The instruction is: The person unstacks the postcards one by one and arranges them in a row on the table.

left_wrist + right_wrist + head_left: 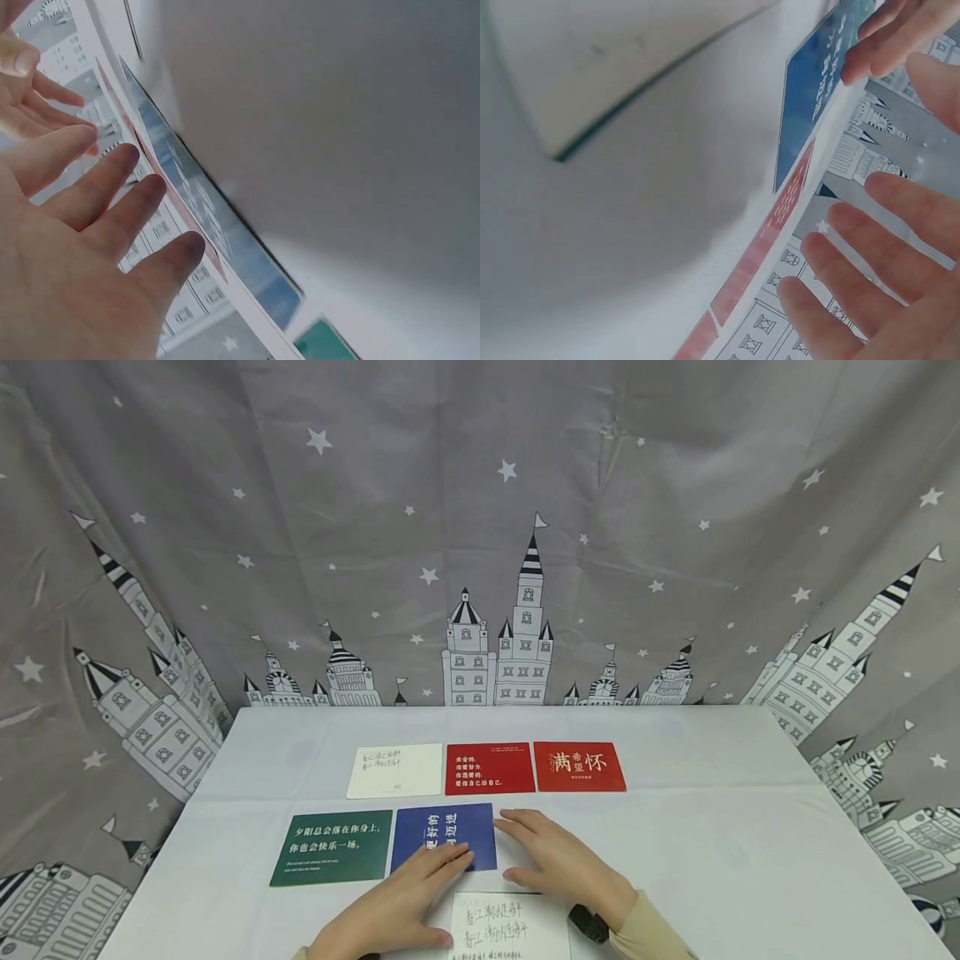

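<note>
Both hands are over the near middle of the white table, bent toward a blue card [480,847] with white characters. My left hand [405,897] covers the card's lower part in the head view, its fingers extended and holding nothing. Just off the card's right edge is my right hand [562,864], fingers spread, palm free. In the left wrist view the fingers [112,191] look apart and raised; whether any fingertip touches the blue card [240,247] I cannot tell. Between the wrists lies a white card [517,931] with handwriting, its near edge cut off by the frame.
A green card [330,864] lies left of the blue one. Behind them, a handwritten white card [397,781] and two red cards [491,768], [581,768] form a row. A grey curtain [480,485] with castles and stars hangs behind the table [712,860].
</note>
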{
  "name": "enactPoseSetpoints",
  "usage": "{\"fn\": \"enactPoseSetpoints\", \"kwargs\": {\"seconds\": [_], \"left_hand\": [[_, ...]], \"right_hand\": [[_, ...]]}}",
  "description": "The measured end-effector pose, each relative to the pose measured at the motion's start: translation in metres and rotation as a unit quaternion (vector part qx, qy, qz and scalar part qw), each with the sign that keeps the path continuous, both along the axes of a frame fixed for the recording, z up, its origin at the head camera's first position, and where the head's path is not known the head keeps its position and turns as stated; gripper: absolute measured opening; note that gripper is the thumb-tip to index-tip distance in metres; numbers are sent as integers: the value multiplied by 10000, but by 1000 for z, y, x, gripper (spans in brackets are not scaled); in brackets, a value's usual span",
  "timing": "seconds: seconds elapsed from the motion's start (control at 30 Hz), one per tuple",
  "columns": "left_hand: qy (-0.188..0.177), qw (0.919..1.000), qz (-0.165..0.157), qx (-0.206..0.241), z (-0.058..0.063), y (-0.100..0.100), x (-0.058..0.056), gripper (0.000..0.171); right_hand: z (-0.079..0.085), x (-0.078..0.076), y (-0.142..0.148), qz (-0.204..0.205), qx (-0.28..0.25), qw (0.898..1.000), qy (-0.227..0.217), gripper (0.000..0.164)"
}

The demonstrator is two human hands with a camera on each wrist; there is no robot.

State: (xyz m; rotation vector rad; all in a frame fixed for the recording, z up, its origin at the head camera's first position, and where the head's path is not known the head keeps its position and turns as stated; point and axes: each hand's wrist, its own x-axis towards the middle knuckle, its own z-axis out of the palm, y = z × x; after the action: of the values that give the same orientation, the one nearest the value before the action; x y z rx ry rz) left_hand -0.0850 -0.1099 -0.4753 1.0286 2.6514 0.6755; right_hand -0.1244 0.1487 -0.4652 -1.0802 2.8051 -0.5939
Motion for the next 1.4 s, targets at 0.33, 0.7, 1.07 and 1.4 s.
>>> {"fn": "enactPoseSetpoints", "kwargs": {"seconds": [0.33,0.7,1.07,1.4], "left_hand": [[130,9999,-91,49,-6,14,21,97],[79,9994,-349,-45,-10,15,30,90],[539,9972,-510,-94,-18,17,34,82],[850,9950,-489,-165,-18,19,39,78]], "right_hand": [[-2,22,13,-181,9,9992,-346,62],[-4,48,21,-621,233,9891,-1317,65],[-18,74,30,-241,-33,9950,-973,79],[-42,88,32,-68,-47,9999,146,78]]}}
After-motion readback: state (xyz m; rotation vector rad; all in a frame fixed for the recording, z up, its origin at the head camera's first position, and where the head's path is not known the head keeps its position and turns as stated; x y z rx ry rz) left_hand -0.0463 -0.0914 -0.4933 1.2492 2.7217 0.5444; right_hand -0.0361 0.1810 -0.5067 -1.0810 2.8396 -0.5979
